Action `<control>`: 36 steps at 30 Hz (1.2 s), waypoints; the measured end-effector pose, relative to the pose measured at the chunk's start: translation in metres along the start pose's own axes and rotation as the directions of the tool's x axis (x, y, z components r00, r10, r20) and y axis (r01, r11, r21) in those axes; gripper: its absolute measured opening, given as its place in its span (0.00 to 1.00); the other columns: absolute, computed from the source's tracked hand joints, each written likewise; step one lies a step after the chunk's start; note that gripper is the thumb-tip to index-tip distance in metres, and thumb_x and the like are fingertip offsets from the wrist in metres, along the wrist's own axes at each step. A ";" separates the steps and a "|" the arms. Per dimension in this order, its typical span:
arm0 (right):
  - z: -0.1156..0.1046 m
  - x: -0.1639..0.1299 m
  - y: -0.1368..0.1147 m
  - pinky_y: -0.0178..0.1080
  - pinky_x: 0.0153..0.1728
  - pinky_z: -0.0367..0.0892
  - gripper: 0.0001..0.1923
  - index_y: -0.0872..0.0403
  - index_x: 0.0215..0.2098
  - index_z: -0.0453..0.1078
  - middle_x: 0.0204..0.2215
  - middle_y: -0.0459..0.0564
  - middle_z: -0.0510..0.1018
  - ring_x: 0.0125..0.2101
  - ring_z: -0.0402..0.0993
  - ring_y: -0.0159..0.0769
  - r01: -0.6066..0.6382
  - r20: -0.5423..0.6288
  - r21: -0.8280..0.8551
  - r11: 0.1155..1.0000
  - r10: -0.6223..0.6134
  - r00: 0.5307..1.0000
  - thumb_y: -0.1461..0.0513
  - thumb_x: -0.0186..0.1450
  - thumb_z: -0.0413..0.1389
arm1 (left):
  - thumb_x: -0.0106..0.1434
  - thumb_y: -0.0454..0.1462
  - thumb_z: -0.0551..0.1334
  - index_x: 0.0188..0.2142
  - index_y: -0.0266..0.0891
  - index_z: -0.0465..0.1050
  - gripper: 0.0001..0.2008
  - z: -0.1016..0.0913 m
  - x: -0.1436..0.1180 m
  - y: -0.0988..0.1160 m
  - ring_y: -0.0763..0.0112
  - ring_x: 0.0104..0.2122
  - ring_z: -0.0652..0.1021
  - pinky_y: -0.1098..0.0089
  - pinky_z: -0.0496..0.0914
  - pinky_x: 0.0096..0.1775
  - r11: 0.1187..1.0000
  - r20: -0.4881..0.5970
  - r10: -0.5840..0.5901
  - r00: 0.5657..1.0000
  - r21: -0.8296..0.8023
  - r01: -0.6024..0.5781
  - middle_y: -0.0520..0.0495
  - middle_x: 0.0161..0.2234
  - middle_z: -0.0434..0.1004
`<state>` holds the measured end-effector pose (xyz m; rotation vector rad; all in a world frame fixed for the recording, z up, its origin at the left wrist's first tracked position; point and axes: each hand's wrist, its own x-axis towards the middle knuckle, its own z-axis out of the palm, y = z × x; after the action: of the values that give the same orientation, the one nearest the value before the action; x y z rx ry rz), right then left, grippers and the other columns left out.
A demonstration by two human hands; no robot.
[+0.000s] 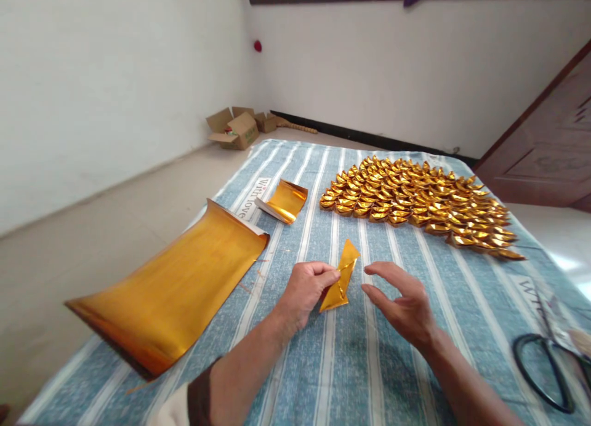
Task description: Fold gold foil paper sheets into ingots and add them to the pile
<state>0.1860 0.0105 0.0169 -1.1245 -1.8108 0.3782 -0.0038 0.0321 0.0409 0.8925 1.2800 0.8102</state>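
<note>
A blue-and-white striped cloth [369, 364] covers the worktop. On its far right lies a broad heap of folded gold paper ingots [415, 201]. At the left a large curled gold foil sheet [170, 290] overhangs the edge, with a smaller curled stack [285, 201] beyond it. Black scissors [545, 367] rest near right. The left hand [305, 293] pinches a small folded gold paper piece [341, 281], shiny and creased into a narrow pointed shape, held upright just above the cloth. The right hand [406, 303] hovers beside it, fingers loosely spread, holding nothing.
</note>
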 end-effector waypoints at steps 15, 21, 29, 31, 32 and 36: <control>0.021 -0.006 -0.020 0.50 0.50 0.68 0.10 0.59 0.42 0.70 0.43 0.58 0.75 0.51 0.68 0.46 0.495 0.188 -0.275 0.824 -0.459 0.868 0.71 0.64 0.54 | 0.50 0.40 0.67 0.26 0.34 0.71 0.11 0.006 -0.004 -0.006 0.72 0.21 0.75 0.72 0.71 0.26 0.997 0.023 -0.040 0.999 -0.071 0.042 0.49 0.22 0.74; 0.016 -0.006 -0.016 0.47 0.46 0.69 0.10 0.55 0.40 0.71 0.41 0.55 0.77 0.48 0.70 0.42 0.478 0.284 -0.222 0.850 -0.413 0.865 0.69 0.67 0.49 | 0.57 0.39 0.60 0.24 0.38 0.67 0.09 -0.001 0.001 -0.007 0.72 0.20 0.74 0.73 0.66 0.24 0.923 0.031 -0.020 0.999 0.384 0.007 0.54 0.18 0.70; 0.020 -0.014 -0.011 0.46 0.43 0.68 0.11 0.55 0.35 0.71 0.37 0.55 0.76 0.45 0.70 0.42 0.438 0.378 -0.157 0.885 -0.356 0.855 0.68 0.69 0.48 | 0.57 0.30 0.63 0.35 0.39 0.74 0.06 -0.011 0.000 -0.007 0.69 0.34 0.74 0.71 0.67 0.37 0.338 0.270 0.483 0.833 0.820 -0.462 0.50 0.33 0.75; 0.019 -0.013 -0.011 0.46 0.43 0.68 0.11 0.56 0.34 0.71 0.36 0.55 0.76 0.44 0.70 0.41 0.424 0.389 -0.149 0.893 -0.342 0.856 0.68 0.69 0.48 | 0.60 0.30 0.61 0.37 0.39 0.75 0.06 -0.014 0.002 -0.010 0.66 0.39 0.73 0.68 0.68 0.42 0.250 0.383 0.537 0.752 0.779 -0.575 0.48 0.38 0.76; 0.018 -0.013 -0.012 0.45 0.43 0.68 0.11 0.56 0.33 0.71 0.35 0.54 0.76 0.43 0.70 0.41 0.415 0.396 -0.141 0.899 -0.333 0.856 0.68 0.69 0.48 | 0.62 0.30 0.60 0.36 0.39 0.75 0.06 -0.015 0.004 -0.011 0.65 0.41 0.73 0.66 0.67 0.44 0.204 0.435 0.553 0.710 0.756 -0.622 0.47 0.40 0.76; 0.015 -0.010 -0.013 0.44 0.43 0.67 0.10 0.56 0.33 0.70 0.32 0.51 0.76 0.40 0.71 0.38 0.383 0.421 -0.106 0.918 -0.307 0.853 0.69 0.68 0.48 | 0.67 0.32 0.54 0.36 0.37 0.76 0.11 -0.019 0.010 -0.014 0.64 0.43 0.73 0.63 0.68 0.46 0.109 0.572 0.527 0.629 0.688 -0.717 0.46 0.41 0.78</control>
<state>0.1681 -0.0014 0.0118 -0.8532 -2.4063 0.2327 -0.0214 0.0368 0.0231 2.5214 1.0647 0.5811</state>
